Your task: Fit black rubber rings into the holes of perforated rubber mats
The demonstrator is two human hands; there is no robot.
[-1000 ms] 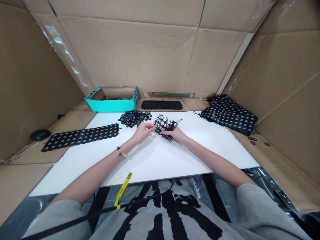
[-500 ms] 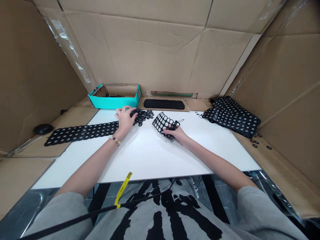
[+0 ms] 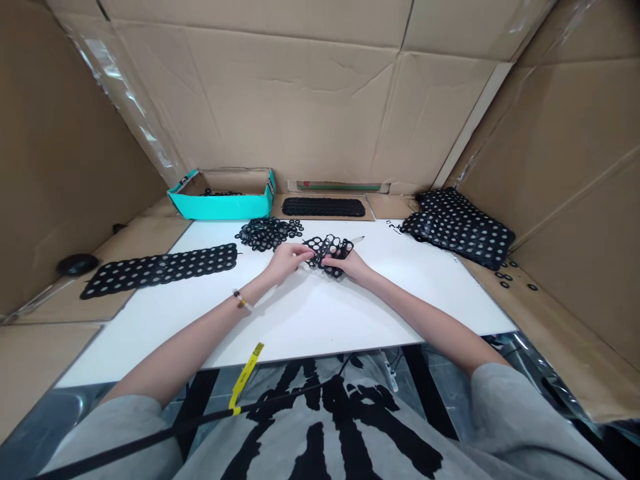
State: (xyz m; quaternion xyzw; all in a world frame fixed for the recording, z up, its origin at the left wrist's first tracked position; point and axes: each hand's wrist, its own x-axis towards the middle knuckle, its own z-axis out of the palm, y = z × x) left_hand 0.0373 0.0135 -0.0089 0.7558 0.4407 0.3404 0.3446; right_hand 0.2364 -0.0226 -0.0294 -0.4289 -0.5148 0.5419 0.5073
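Observation:
A black openwork mesh of linked rings (image 3: 327,250) is bunched up over the middle of the white board. My right hand (image 3: 354,265) grips it from the right, thumb on top. A slim pale tool (image 3: 358,240) with a dark tip sticks out beyond those fingers, its other end hidden. At the mesh's left edge my left hand (image 3: 290,260) is closed in a pinch; what lies between thumb and forefinger is too small to make out. Just beyond that hand is a pile of loose black rings (image 3: 267,233).
A long black ring strip (image 3: 160,270) lies at left, near a black mouse (image 3: 77,265). Behind stand a turquoise box (image 3: 223,207) holding rings and a folded black piece (image 3: 323,207). At right are a large black mesh (image 3: 460,227) and stray rings (image 3: 504,275). Cardboard walls (image 3: 300,100) enclose the board.
My left hand has left the ring pile and come right to the mesh, its fingers now pinched. The mesh has been bunched and turned in my right hand, which stays in place.

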